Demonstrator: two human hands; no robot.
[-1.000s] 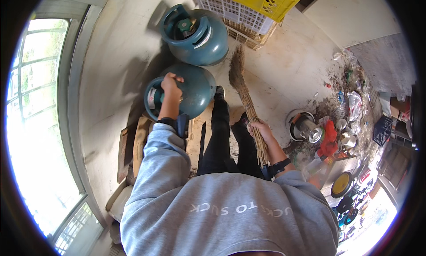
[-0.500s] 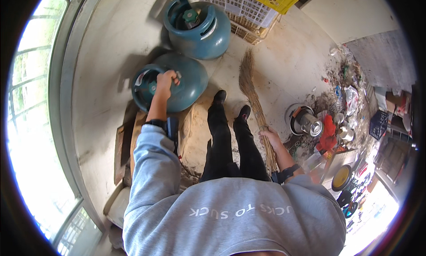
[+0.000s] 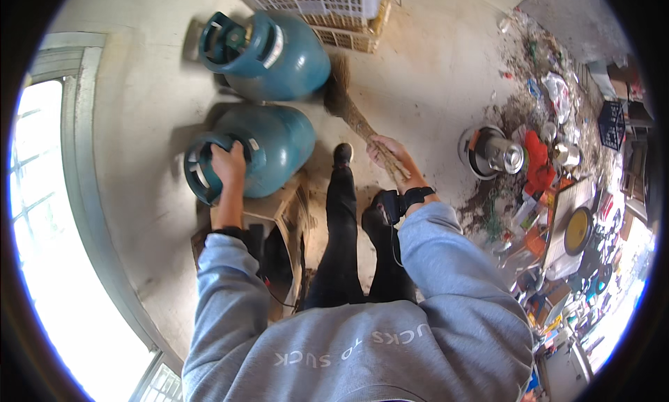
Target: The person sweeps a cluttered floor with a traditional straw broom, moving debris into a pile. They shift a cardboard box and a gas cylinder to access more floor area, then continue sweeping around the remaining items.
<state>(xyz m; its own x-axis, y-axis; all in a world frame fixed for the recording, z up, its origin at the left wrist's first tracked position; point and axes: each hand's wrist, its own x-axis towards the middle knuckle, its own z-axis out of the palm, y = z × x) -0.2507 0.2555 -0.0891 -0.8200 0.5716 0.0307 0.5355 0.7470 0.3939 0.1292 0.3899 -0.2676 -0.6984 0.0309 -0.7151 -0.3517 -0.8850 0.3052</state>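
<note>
Left hand (image 3: 228, 163) has its fingers wrapped over the metal collar ring of the near teal gas cylinder (image 3: 268, 151), a rounded painted-steel body on the concrete floor (image 3: 432, 74). Right hand (image 3: 391, 153) is clenched around the bristly straw broom (image 3: 352, 112), beside a second cylinder (image 3: 275, 57).
</note>
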